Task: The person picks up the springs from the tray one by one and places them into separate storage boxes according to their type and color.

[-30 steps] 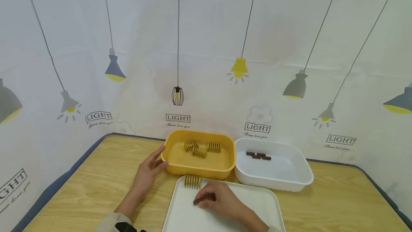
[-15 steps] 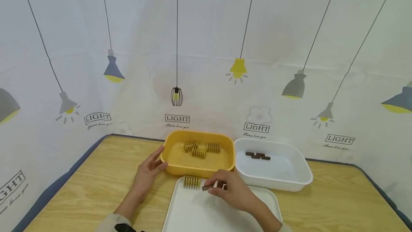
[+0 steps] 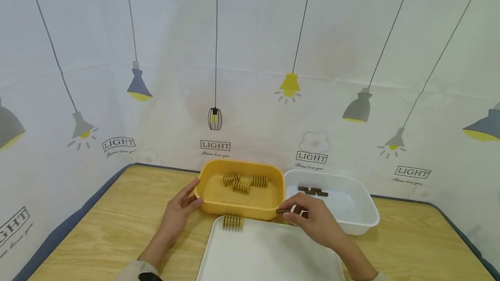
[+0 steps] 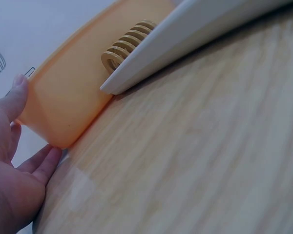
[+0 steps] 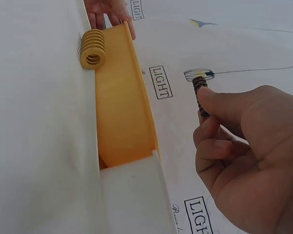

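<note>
My right hand (image 3: 318, 220) pinches a small dark brown coil spring (image 3: 283, 211) between thumb and fingers, above the tray's far edge and the near wall of the white bin (image 3: 363, 222). The right wrist view shows this spring's coils (image 5: 199, 82) sticking out past the thumb. My left hand (image 3: 177, 211) touches the left end of the yellow bin (image 3: 242, 208), its fingers and thumb spread over the outside near the corner. A yellow coil spring (image 3: 232, 223) lies at the far left corner of the white tray (image 3: 269, 255).
Several yellow springs (image 3: 241, 186) lie in the yellow bin and several dark brown springs (image 3: 312, 191) in the white bin. The bins stand side by side behind the tray on a wooden table (image 3: 101, 224). A lamp-printed cloth (image 3: 250, 55) hangs behind.
My right hand has lifted the dark brown spring off the tray and carried it right and away from me toward the white bin. The left hand stays at the yellow bin.
</note>
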Demonstrator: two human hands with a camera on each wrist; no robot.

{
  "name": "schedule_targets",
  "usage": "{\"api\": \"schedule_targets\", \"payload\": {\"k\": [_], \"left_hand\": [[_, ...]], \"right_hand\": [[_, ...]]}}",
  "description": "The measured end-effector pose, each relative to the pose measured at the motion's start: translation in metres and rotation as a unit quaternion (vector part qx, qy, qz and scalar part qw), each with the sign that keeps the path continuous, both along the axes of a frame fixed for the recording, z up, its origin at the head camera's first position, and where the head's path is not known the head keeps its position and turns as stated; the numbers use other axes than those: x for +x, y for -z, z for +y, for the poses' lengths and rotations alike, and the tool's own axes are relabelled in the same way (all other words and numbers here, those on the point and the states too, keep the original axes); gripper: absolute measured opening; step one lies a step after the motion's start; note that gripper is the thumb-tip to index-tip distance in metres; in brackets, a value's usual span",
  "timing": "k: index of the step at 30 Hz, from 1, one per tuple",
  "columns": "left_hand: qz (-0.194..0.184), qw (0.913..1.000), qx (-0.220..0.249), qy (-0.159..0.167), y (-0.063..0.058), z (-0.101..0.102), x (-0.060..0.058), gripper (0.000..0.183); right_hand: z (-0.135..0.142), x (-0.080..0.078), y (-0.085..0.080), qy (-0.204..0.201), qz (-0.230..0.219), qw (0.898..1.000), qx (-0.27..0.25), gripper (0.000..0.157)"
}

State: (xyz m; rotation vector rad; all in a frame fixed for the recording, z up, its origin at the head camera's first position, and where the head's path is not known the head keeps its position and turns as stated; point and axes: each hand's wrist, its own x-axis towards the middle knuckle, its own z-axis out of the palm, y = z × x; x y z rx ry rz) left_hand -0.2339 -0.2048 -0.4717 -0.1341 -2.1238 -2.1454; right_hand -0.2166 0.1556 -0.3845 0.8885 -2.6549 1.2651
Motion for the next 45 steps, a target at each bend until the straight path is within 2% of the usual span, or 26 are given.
{"api": "schedule_targets", "payload": {"k": [9,15,19,28,37,45], "left_hand": [[-0.001,1.0,-0.006,0.0,-0.002,0.001,-0.002,0.057],[-0.002,1.0,-0.005,-0.001,-0.001,0.0,-0.004,0.058],[-0.005,1.0,-0.001,-0.003,0.0,0.0,-0.002,0.058],[-0.001,1.0,0.009,0.0,0.0,0.001,0.001,0.059],[0.003,1.0,0.003,0.0,-0.002,0.001,0.003,0.057],[0.001,0.9998,0.018,0.005,0.0,0.0,0.002,0.059]], "right_hand": [[0.038,-0.012,-0.006,0.046,0.013,0.999,-0.016,0.012],[0.056,-0.018,-0.007,0.078,0.034,0.996,0.012,0.012],[0.064,-0.02,-0.006,0.091,0.02,0.995,0.024,0.014],[0.077,-0.024,-0.004,0.091,0.011,0.995,0.026,0.018],[0.084,-0.028,-0.003,0.096,-0.031,0.995,0.024,0.023],[0.088,-0.036,0.006,0.089,-0.024,0.995,0.037,0.021]]}}
